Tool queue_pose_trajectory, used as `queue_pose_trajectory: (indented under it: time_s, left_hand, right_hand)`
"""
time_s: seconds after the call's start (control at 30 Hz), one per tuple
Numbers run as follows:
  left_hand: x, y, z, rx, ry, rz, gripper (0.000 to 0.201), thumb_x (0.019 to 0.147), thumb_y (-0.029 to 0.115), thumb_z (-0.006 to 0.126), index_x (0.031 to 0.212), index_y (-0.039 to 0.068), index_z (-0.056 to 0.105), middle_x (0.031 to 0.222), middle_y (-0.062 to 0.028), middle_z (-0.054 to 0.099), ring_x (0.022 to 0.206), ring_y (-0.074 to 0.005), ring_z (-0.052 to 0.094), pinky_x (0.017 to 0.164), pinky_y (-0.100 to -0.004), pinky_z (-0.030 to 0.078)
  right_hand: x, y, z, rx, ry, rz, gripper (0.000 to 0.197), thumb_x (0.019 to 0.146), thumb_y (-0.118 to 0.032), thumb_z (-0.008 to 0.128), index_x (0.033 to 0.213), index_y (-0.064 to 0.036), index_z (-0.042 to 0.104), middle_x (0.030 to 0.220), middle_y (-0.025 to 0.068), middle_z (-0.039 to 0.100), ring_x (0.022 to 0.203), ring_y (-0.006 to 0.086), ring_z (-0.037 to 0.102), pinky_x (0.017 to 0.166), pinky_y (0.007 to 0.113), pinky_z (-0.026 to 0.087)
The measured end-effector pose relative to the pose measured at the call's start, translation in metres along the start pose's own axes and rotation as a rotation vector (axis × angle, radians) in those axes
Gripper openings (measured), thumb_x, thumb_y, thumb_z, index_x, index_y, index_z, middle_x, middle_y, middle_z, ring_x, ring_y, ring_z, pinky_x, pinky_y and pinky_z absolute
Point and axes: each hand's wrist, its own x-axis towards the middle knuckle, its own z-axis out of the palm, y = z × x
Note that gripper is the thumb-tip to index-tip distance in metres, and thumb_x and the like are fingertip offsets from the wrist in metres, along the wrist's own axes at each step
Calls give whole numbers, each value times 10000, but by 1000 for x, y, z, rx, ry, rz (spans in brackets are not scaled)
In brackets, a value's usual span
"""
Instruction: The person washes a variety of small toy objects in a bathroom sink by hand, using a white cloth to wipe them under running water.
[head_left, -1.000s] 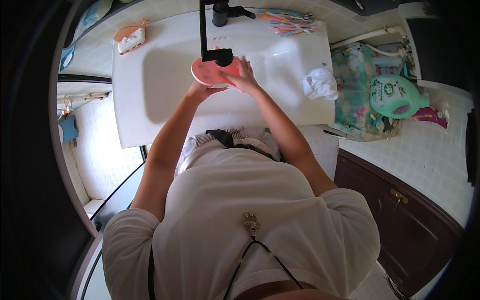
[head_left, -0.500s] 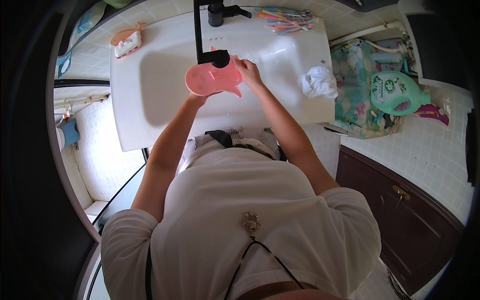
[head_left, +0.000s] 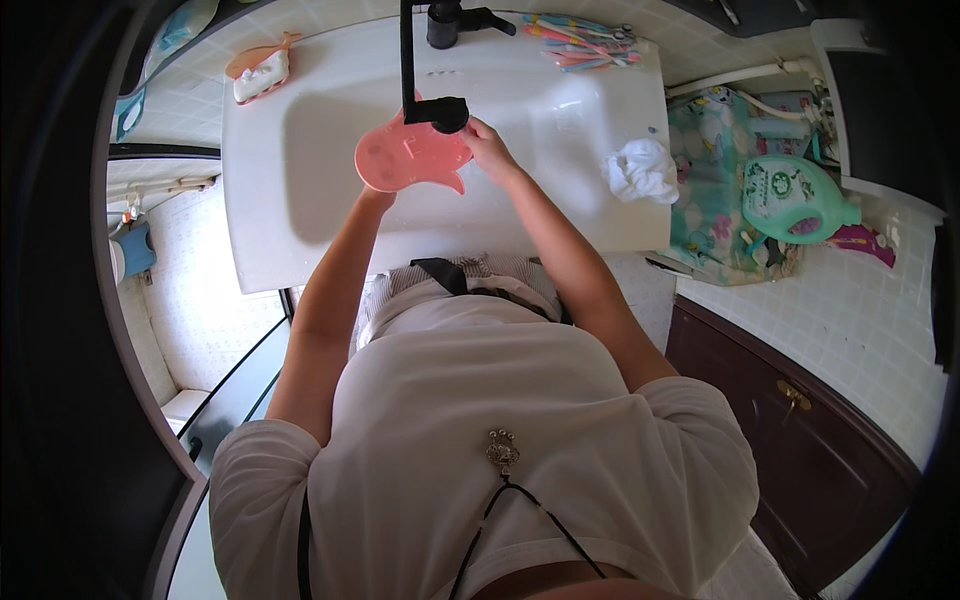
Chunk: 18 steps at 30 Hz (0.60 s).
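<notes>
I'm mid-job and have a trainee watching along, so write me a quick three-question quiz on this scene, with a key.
1. True or false: the cloth lies to the right of the pink dish.
2. What colour is the bottle at the right? A) red B) green C) black
3. Which of the person's hands is mostly hidden by the pink dish?

Key:
1. True.
2. B.
3. The left hand.
</notes>
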Motion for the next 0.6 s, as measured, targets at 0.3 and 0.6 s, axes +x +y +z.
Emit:
queue_pose_trajectory:
  time_s: [0.3, 0.6]
  left_hand:
    - [1, 5, 7, 40, -11, 27, 583, 814, 226, 637, 1321, 67, 397, 1256, -41, 488, 1128, -149, 473, 938, -318, 397]
    - [28, 29, 18, -491, -351, -183, 470, 806, 197, 661, 1194, 7, 475, 1024, -97, 586, 906, -197, 573, 787, -348, 479]
  right_hand:
    - [0, -17, -1, -206, 209, 74, 285, 903, -301, 511, 974, -44, 612, 788, 3, 579, 706, 87, 523, 599, 266, 439]
    - [-13, -35, 2, -35, -110, -41, 619, 782, -191, 691, 1287, -76, 352, 1040, 58, 579, 812, 130, 573, 614, 251, 479]
